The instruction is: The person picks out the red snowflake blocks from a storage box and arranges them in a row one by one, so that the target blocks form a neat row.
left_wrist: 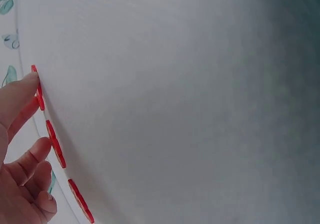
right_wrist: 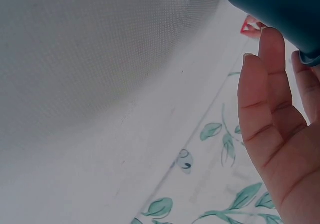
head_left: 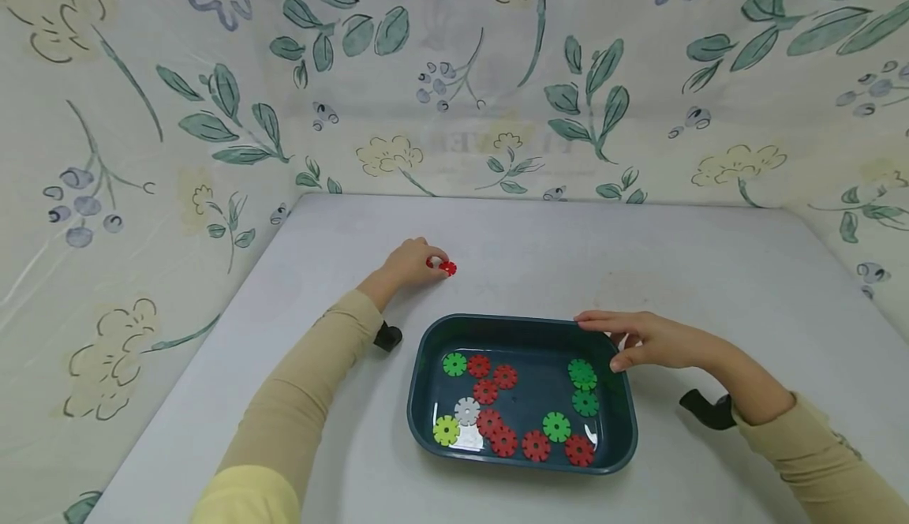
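Observation:
My left hand (head_left: 415, 262) is beyond the tray's far left corner, pinching a red notched disc (head_left: 449, 269) between thumb and finger at the tabletop. In the left wrist view, that red disc (left_wrist: 40, 94) is nearly edge-on; a second red disc (left_wrist: 56, 145) is by the other fingers, and a third red disc (left_wrist: 81, 201) lies further down the line. My right hand (head_left: 656, 339) rests at the far right corner of the dark blue tray (head_left: 521, 462), its fingers mostly straight along the rim. The thumb touches the right side of the rim.
Inside the tray lie several red discs (head_left: 536, 446), several green discs (head_left: 557, 427), a white disc (head_left: 467, 411) and a yellow-green disc (head_left: 447, 431). A white table (head_left: 675, 263) bears everything, bordered by floral sheeting (head_left: 454, 74). Black straps sit at both wrists.

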`<state>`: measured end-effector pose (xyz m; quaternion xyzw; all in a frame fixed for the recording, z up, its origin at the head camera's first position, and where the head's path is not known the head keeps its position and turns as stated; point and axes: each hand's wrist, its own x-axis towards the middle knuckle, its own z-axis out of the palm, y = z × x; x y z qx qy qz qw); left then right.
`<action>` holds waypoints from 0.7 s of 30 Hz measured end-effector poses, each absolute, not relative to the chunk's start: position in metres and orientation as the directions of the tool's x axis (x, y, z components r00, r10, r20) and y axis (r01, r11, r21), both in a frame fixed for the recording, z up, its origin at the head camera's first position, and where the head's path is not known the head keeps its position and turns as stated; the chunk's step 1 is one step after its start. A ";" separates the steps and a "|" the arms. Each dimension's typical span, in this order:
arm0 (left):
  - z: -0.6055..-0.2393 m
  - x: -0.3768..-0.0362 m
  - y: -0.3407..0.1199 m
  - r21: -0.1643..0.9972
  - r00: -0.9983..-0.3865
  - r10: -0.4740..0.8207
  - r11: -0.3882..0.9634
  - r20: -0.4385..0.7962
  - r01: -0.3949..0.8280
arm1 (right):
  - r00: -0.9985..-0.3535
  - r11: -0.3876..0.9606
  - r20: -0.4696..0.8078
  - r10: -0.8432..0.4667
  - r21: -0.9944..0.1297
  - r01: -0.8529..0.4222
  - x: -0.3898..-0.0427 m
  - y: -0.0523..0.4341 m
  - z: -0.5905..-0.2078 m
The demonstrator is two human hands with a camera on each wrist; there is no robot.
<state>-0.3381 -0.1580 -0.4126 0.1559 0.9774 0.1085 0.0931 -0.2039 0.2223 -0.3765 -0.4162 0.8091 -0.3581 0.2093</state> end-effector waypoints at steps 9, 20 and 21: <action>-0.382 -0.336 -0.166 0.447 -0.951 0.309 0.850 0.007 0.280 | -0.575 0.411 -0.050 -0.817 -0.750 -0.518 -0.204 0.222 -0.376; -0.322 -0.296 -0.153 0.473 -0.836 0.501 0.694 0.223 0.542 | -0.574 0.405 -0.053 -0.817 -0.762 -0.506 -0.204 0.222 -0.376; -0.320 -0.291 -0.151 0.465 -0.816 0.534 0.677 0.223 0.570 | -0.573 0.403 -0.050 -0.818 -0.761 -0.508 -0.204 0.222 -0.376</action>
